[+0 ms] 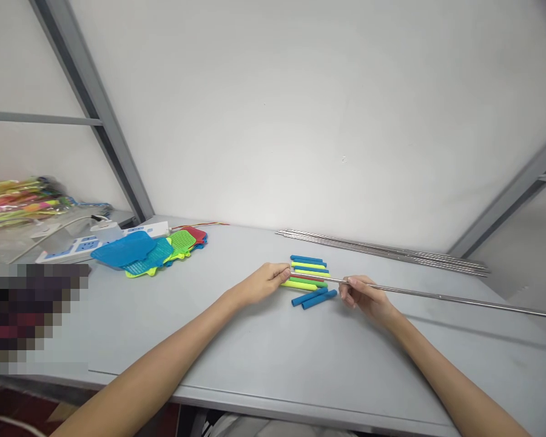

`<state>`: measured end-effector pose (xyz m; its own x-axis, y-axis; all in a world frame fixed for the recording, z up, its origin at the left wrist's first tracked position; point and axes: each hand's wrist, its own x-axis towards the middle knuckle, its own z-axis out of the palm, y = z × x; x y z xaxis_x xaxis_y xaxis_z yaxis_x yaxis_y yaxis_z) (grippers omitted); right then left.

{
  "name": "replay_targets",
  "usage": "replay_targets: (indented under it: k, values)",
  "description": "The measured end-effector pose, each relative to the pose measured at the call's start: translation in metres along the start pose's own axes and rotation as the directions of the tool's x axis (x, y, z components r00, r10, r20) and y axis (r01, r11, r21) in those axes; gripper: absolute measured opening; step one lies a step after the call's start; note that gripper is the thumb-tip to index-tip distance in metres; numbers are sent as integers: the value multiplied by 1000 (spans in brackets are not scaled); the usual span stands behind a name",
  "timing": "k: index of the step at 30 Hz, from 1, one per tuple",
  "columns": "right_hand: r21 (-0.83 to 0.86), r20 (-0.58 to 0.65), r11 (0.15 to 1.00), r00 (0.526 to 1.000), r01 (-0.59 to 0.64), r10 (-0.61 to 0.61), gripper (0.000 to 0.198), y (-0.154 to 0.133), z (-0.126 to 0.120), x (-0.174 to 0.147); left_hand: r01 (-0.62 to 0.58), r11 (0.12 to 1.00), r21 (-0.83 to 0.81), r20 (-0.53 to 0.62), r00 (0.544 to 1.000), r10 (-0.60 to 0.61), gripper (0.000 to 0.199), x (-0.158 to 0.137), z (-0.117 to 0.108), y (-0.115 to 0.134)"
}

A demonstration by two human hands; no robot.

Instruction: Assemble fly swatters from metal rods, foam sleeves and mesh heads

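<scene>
A long, thin metal telescopic rod [437,297] stretches from the middle of the table past the right edge of the view. My left hand [269,282] pinches its left end, where the fingers hide the tip. Further along, my right hand [364,296] is closed round the rod between thumb and fingers. Under and behind the rod lies a row of coloured tube handles, among them a yellow handle [306,285] and a blue handle [307,259]. Two blue handles, one of them the front handle [319,300], lie at a slant nearer to me.
More metal rods [386,250] lie bundled along the wall at the right. Flyswatter heads [150,252] in blue, green, yellow and red overlap at the left. Beyond them are a power strip [84,244] and bagged colourful items [22,203]. Grey posts [111,127] flank the table.
</scene>
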<state>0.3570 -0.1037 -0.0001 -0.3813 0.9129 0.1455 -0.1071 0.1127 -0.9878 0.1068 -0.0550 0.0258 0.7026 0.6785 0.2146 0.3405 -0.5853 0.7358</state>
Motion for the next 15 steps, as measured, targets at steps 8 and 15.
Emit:
replay_targets:
  k: [8,15]
  values:
    - [-34,-7,999,1000,-18,18,34,0,2,0,69,991,-117,-18,997,-72,36,1,11,-2]
    - [-41,-6,999,1000,-15,15,35,1,1,0,57,994,-96,-10,998,-59,36,0,13,-3]
